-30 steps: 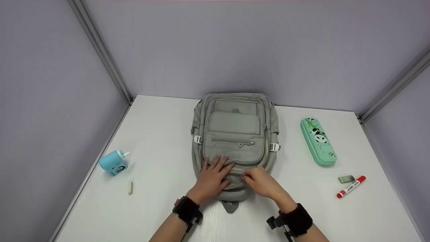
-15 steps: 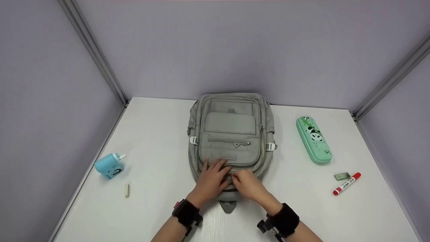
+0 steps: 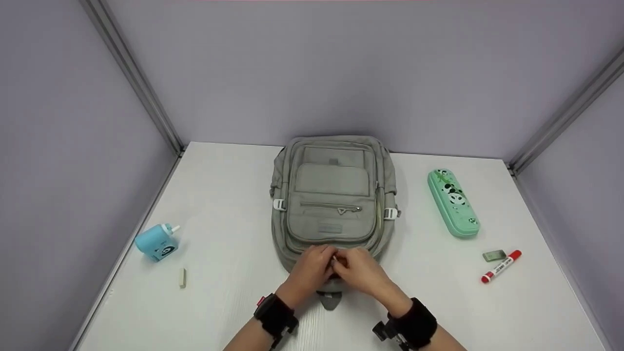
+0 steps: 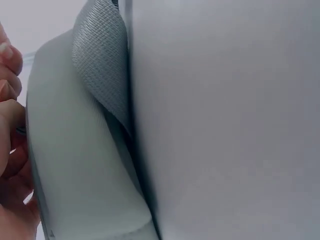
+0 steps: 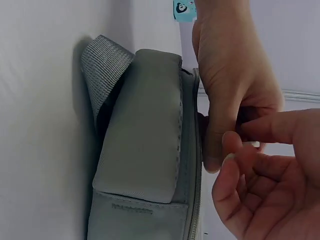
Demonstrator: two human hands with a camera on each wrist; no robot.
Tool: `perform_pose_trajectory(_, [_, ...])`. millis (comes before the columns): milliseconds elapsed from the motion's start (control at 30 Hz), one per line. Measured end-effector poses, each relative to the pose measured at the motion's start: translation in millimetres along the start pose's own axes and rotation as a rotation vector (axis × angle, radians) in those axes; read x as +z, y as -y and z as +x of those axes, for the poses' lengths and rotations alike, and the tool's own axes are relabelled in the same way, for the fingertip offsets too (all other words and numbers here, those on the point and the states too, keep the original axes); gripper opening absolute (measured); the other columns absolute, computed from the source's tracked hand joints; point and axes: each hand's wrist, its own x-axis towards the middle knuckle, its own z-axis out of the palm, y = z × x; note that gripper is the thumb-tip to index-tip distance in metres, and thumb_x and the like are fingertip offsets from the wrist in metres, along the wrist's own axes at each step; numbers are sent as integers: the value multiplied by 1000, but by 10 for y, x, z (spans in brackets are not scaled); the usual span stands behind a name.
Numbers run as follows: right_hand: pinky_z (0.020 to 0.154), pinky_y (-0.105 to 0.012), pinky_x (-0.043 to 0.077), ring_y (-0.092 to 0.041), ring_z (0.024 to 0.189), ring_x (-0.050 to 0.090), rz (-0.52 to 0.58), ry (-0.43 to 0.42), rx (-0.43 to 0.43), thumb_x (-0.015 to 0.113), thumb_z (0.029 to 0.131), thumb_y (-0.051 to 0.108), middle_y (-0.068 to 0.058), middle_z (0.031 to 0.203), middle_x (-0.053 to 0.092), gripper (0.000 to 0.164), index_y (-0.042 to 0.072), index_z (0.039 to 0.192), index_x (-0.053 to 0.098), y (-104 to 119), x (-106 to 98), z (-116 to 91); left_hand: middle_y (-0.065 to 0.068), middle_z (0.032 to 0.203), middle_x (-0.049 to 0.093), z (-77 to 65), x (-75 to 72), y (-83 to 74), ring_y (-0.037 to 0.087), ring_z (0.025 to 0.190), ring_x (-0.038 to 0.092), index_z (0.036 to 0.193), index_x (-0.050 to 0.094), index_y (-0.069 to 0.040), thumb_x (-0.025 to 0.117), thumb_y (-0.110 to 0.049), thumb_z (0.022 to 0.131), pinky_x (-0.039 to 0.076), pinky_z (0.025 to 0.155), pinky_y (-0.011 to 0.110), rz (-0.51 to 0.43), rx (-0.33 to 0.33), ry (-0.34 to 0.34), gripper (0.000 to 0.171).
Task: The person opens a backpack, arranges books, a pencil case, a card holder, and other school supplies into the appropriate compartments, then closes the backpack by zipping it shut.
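Observation:
A grey-green backpack (image 3: 331,180) lies on its back, front pockets up, its base towards me. My left hand (image 3: 312,268) is at the lower front, its thumb (image 5: 220,125) bent down and its fingers curled at the zipped edge, gripping the backpack there. Close against it, my right hand (image 3: 358,268) has thumb and index finger pinched at the same spot, on the zipper pull, mostly hidden by the fingers. The zipper (image 5: 195,215) runs along the edge just under both hands. A webbing strap end (image 4: 102,55) sticks out from the base.
On the white table (image 3: 229,204), a light blue panda bottle (image 3: 157,242) and a small pale block (image 3: 183,278) lie left. To the right are a green panda pencil case (image 3: 453,202), a small green rectangle (image 3: 494,255) and a red-capped marker (image 3: 501,266). Walls border the table.
My right hand has moved left along the backpack's lower front to meet my left hand. My left hand has gone from lying spread on the backpack to curled fingers. The view has shifted slightly.

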Motion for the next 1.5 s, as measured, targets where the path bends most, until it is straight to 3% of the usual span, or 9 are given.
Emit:
perform_pose_trajectory(167, [62,-30,49,-12,70,60,-129,-136,-79,70,92,17,4,80,64,7,12,90,74,-147,-102,30,5,83,66,28,-53,-11,20,71,64,93,64,-5,67,-7,92,52,63,33,-63,-107,-5,4])
perform_pose_trajectory(300, [83,-43,50,-27,99,61,-344,-142,-195,80,83,15,-9,108,63,27,10,109,73,-368,-130,44,6,83,67,37,-56,-6,21,71,66,92,68,-4,64,-3,91,53,63,34,-52,-186,29,4])
perform_pose_trajectory(400, [89,-48,47,-30,104,61,-451,-120,-274,84,79,17,-10,112,64,32,12,108,74,-491,-107,70,7,84,66,47,-42,-24,23,74,66,93,69,-3,63,-2,90,53,65,36,-16,-234,91,7])
perform_pose_trajectory(500, [86,-47,48,-28,99,63,-507,-158,-332,84,78,17,-6,105,68,20,14,96,78,-554,-70,110,7,84,63,61,-28,-51,24,77,64,94,68,-2,61,-4,91,52,70,37,39,-255,159,8])
perform_pose_trajectory(600, [82,-43,50,-25,90,66,-523,-221,-364,83,78,16,-3,95,71,11,13,87,78,-581,-40,146,7,82,60,73,-20,-61,25,77,62,93,66,-2,60,-6,92,51,72,39,80,-260,167,8])
perform_pose_trajectory(733, [77,-41,51,-24,81,68,-491,-271,-389,82,78,11,-3,87,72,9,8,84,76,-607,-17,161,5,77,58,86,-21,-51,25,72,61,85,64,-5,60,-11,94,50,69,39,84,-263,110,11])
perform_pose_trajectory(933, [72,-41,52,-23,76,68,-464,-283,-414,80,79,8,-3,83,71,9,8,83,72,-625,-21,168,3,76,57,90,-27,-21,23,71,60,82,59,-9,67,-20,95,49,67,38,68,-247,91,19])
perform_pose_trajectory(1167, [72,-43,52,-21,73,68,-467,-294,-439,78,80,8,-3,80,71,10,9,79,68,-637,-33,161,2,76,59,69,-44,-3,23,70,62,82,57,-10,69,-19,94,50,63,37,78,-253,66,19])
perform_pose_trajectory(1500, [77,-47,52,-20,75,69,-471,-309,-443,77,81,11,-3,82,71,15,9,81,62,-640,-56,145,0,76,61,-69,-267,138,19,67,62,79,58,-11,72,-15,90,50,60,37,19,-297,15,18])
